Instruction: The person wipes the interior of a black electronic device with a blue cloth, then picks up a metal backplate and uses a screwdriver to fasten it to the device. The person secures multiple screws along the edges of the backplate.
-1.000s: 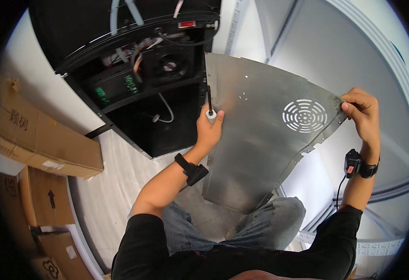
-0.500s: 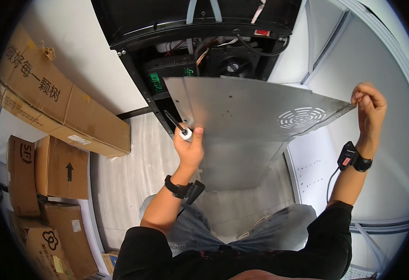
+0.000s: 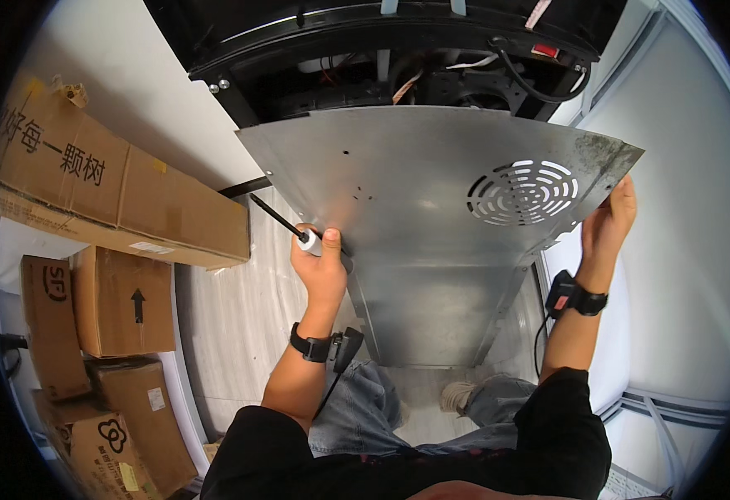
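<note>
A bent sheet-metal panel [image 3: 415, 192] with a round slotted vent stands tilted between me and the open lower part of a black machine [image 3: 365, 71]. My left hand [image 3: 321, 271] is closed at the panel's left edge, its thumb pointing up. That same hand grips a screwdriver [image 3: 280, 218] with a white handle and a dark shaft pointing up and left. My right hand [image 3: 610, 218] pinches the panel's right edge below a stained corner; some of its fingers are hidden behind the metal. Above the panel's top edge, cables [image 3: 406, 87] and part of a fan show inside the machine.
On the left lie a long cardboard box [image 3: 132, 187] and several smaller cartons [image 3: 127, 304] on a pale floor [image 3: 223, 333]. A white partition [image 3: 681, 208] rises on the right. A red switch [image 3: 545, 52] sits on the machine's right side.
The panel's right side has come down and left, and its face now covers the green-lit parts inside. My right hand went lower with it. The view has shifted somewhat.
</note>
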### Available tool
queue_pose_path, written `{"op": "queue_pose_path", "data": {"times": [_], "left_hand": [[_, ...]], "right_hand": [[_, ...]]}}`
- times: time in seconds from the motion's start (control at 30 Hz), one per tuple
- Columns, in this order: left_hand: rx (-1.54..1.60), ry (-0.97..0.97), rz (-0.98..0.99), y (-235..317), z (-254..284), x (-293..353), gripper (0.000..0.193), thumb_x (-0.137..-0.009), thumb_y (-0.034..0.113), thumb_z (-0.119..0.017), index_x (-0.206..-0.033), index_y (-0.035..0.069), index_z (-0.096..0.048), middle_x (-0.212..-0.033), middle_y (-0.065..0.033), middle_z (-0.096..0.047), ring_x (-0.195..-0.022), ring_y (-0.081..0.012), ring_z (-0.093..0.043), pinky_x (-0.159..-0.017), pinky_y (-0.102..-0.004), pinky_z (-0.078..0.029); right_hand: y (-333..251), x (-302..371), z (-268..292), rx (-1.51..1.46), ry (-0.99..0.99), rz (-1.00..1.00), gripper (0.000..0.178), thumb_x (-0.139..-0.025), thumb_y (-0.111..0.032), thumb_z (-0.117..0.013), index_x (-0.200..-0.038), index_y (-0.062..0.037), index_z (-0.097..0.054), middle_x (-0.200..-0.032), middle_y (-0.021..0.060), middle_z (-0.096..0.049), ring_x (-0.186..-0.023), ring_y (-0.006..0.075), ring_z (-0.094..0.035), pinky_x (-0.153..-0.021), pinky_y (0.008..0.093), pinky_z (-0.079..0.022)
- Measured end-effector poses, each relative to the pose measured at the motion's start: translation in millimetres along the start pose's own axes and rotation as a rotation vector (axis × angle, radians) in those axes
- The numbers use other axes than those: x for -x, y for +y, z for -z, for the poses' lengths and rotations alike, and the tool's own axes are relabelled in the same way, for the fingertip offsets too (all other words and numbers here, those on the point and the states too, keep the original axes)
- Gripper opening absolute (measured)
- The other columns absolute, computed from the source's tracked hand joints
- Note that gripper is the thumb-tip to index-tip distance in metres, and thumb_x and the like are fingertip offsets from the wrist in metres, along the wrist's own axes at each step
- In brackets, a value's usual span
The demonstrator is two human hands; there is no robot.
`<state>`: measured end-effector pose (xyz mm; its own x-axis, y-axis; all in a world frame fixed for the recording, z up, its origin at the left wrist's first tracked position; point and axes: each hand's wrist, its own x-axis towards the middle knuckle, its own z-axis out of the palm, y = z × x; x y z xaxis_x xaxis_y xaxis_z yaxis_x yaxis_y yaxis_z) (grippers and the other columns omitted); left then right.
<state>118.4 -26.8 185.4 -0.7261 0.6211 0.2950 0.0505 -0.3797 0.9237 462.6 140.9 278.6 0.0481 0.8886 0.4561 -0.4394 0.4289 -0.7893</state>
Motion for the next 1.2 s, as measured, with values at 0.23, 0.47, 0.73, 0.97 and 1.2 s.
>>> {"op": "queue_pose_path", "data": {"times": [0.23,0.47,0.73,0.97,1.2], "left_hand": [[-0.093,0.033,-0.065,-6.8,11.3,-15.2,0.027,-0.088,0.023,-0.069,-0.087,0.005,-0.048,-0.077,0.0042,-0.048,-0.07,-0.0053,-0.042,-0.063,-0.0215,-0.038],[-0.132,0.096,-0.049,7.0,-10.6,-17.1,0.024,-0.087,0.018,-0.069,-0.082,0.005,-0.05,-0.072,0.0052,-0.047,-0.066,-0.0052,-0.041,-0.06,-0.0219,-0.037],[-0.219,0.126,-0.015,6.4,-5.7,-17.1,0.021,-0.088,0.018,-0.069,-0.083,0.008,-0.052,-0.074,0.0067,-0.048,-0.066,-0.0039,-0.04,-0.06,-0.0215,-0.035],[-0.175,0.129,-0.017,15.7,-10.0,-22.2,0.019,-0.088,0.016,-0.068,-0.084,0.007,-0.052,-0.073,0.0073,-0.047,-0.065,-0.0037,-0.039,-0.058,-0.0213,-0.034],[-0.166,0.143,-0.06,17.7,-14.8,-26.2,0.019,-0.088,0.016,-0.069,-0.086,0.008,-0.052,-0.073,0.0076,-0.046,-0.065,-0.0031,-0.039,-0.058,-0.0206,-0.033]], "right_hand": [[43.9,37.0,-23.0,-0.159,-0.132,-0.018,0.048,-0.088,-0.021,-0.068,-0.124,0.0041,-0.05,-0.115,0.0127,-0.062,-0.1,0.0177,-0.062,-0.077,0.026,-0.053],[62.1,28.0,-52.0,-0.002,0.183,-0.053,0.022,-0.081,0.001,-0.072,-0.099,0.0021,-0.06,-0.084,0.0075,-0.067,-0.071,0.0094,-0.06,-0.064,0.0203,-0.047],[64.8,20.6,-66.0,0.073,0.224,-0.105,0.018,-0.079,-0.002,-0.075,-0.09,-0.0001,-0.06,-0.075,0.004,-0.065,-0.063,0.0072,-0.056,-0.058,0.0203,-0.042],[61.2,10.5,-70.1,0.08,0.238,-0.072,0.02,-0.078,-0.003,-0.076,-0.089,-0.0003,-0.06,-0.075,0.0044,-0.066,-0.062,0.0076,-0.055,-0.058,0.0205,-0.042],[53.5,0.5,-73.8,0.087,0.217,-0.051,0.021,-0.077,-0.005,-0.077,-0.09,-0.0003,-0.06,-0.077,0.006,-0.067,-0.063,0.0089,-0.058,-0.058,0.0215,-0.044]]}}
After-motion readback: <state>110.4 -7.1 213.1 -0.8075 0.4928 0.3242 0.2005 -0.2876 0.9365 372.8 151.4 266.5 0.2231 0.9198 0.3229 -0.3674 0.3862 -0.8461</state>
